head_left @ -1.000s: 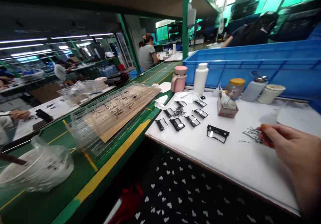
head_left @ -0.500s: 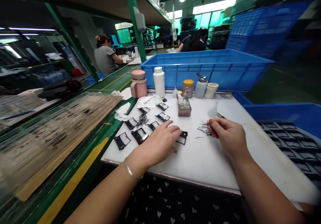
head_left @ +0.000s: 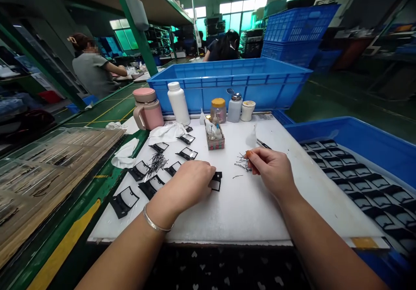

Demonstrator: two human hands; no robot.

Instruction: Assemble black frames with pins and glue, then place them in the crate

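Note:
My left hand (head_left: 191, 179) is closed over a small black plastic frame (head_left: 217, 182), its fingers curled around the near side and partly hiding it. Thumb and fingertips of my right hand (head_left: 271, 166) are pinched together at a loose pile of thin black strips (head_left: 241, 164); what they hold is too small to make out. Something orange covers one right fingertip. Left of my left hand lie several similar black frames (head_left: 125, 201), with a larger heap of black strips (head_left: 157, 163) among them. A dark pen-like tool (head_left: 264, 144) rests just beyond my right hand.
A small box of bottles (head_left: 216, 143) stands mid-table. Behind it are a pink mug (head_left: 152, 112), a white bottle (head_left: 178, 104), jars and a large blue crate (head_left: 227, 80). Black parts fill a blue bin (head_left: 354, 130) at right. Clear trays (head_left: 65, 160) lie left. Two people sit farther back.
The view has swung right, so the table sits farther left in it. My left hand's fingers have curled down onto the black frame. My right hand stays pinched by the strips.

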